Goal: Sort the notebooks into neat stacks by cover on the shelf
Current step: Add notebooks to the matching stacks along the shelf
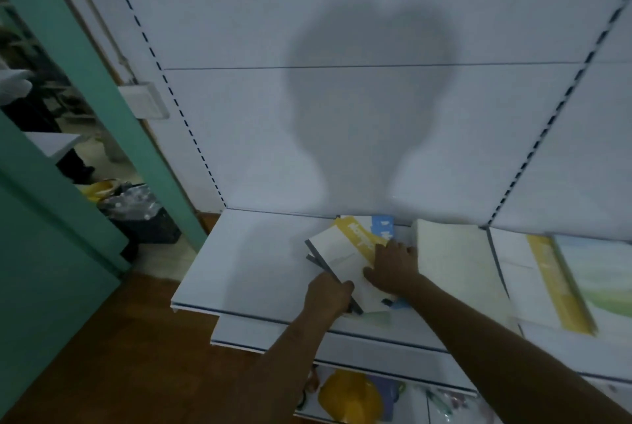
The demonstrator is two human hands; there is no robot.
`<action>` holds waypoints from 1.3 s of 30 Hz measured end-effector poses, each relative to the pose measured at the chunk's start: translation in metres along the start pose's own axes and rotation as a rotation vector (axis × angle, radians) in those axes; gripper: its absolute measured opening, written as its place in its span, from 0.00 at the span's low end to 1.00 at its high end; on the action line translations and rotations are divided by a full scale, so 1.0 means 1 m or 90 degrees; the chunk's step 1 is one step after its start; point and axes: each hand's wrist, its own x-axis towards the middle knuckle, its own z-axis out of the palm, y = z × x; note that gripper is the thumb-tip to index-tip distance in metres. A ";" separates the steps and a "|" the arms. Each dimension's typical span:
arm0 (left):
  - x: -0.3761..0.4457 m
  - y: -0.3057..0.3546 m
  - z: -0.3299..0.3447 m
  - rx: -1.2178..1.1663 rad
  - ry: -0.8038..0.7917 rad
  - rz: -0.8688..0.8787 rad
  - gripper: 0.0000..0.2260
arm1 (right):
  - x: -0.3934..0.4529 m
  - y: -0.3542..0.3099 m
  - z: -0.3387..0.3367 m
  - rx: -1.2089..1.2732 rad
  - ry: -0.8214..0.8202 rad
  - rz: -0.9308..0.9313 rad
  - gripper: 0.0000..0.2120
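Note:
A loose pile of notebooks lies on the white shelf (pixel 260 259), near its middle. The top one is a cream notebook with a yellow band (pixel 342 252), lying askew. My left hand (pixel 328 297) grips the dark spine edge of this pile at its near left side. My right hand (pixel 393 266) rests flat on the top cover, fingers spread. A blue-covered notebook (pixel 383 223) sticks out behind the pile. To the right stands a tall stack with a plain cream cover (pixel 451 263).
On the neighbouring shelf section to the right lie notebooks with a yellow band (pixel 554 283) and a green-and-white cover (pixel 602 280). A lower shelf holds yellow items (pixel 349 396). At left are a green door frame (pixel 85 64) and a black bin (pixel 143 215) on the floor.

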 end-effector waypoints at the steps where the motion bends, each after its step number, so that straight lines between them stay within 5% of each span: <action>1: 0.002 -0.004 -0.002 -0.016 0.013 -0.009 0.12 | -0.002 -0.005 0.002 0.012 0.001 0.007 0.26; 7: 0.010 -0.019 -0.018 -0.083 0.083 -0.065 0.22 | -0.019 -0.027 0.020 0.122 0.037 0.063 0.32; 15: 0.015 -0.038 -0.028 -0.094 0.037 -0.047 0.14 | -0.029 -0.031 0.026 0.167 0.051 0.138 0.32; 23: 0.009 -0.046 -0.036 -0.158 0.042 0.005 0.07 | -0.043 -0.036 0.025 0.407 -0.011 0.195 0.33; 30: -0.002 -0.014 -0.041 -0.305 0.044 0.088 0.20 | -0.051 -0.031 -0.008 0.595 0.075 0.143 0.22; 39: -0.019 0.060 0.024 -0.389 -0.078 0.171 0.27 | -0.072 0.068 -0.036 0.673 0.161 0.154 0.23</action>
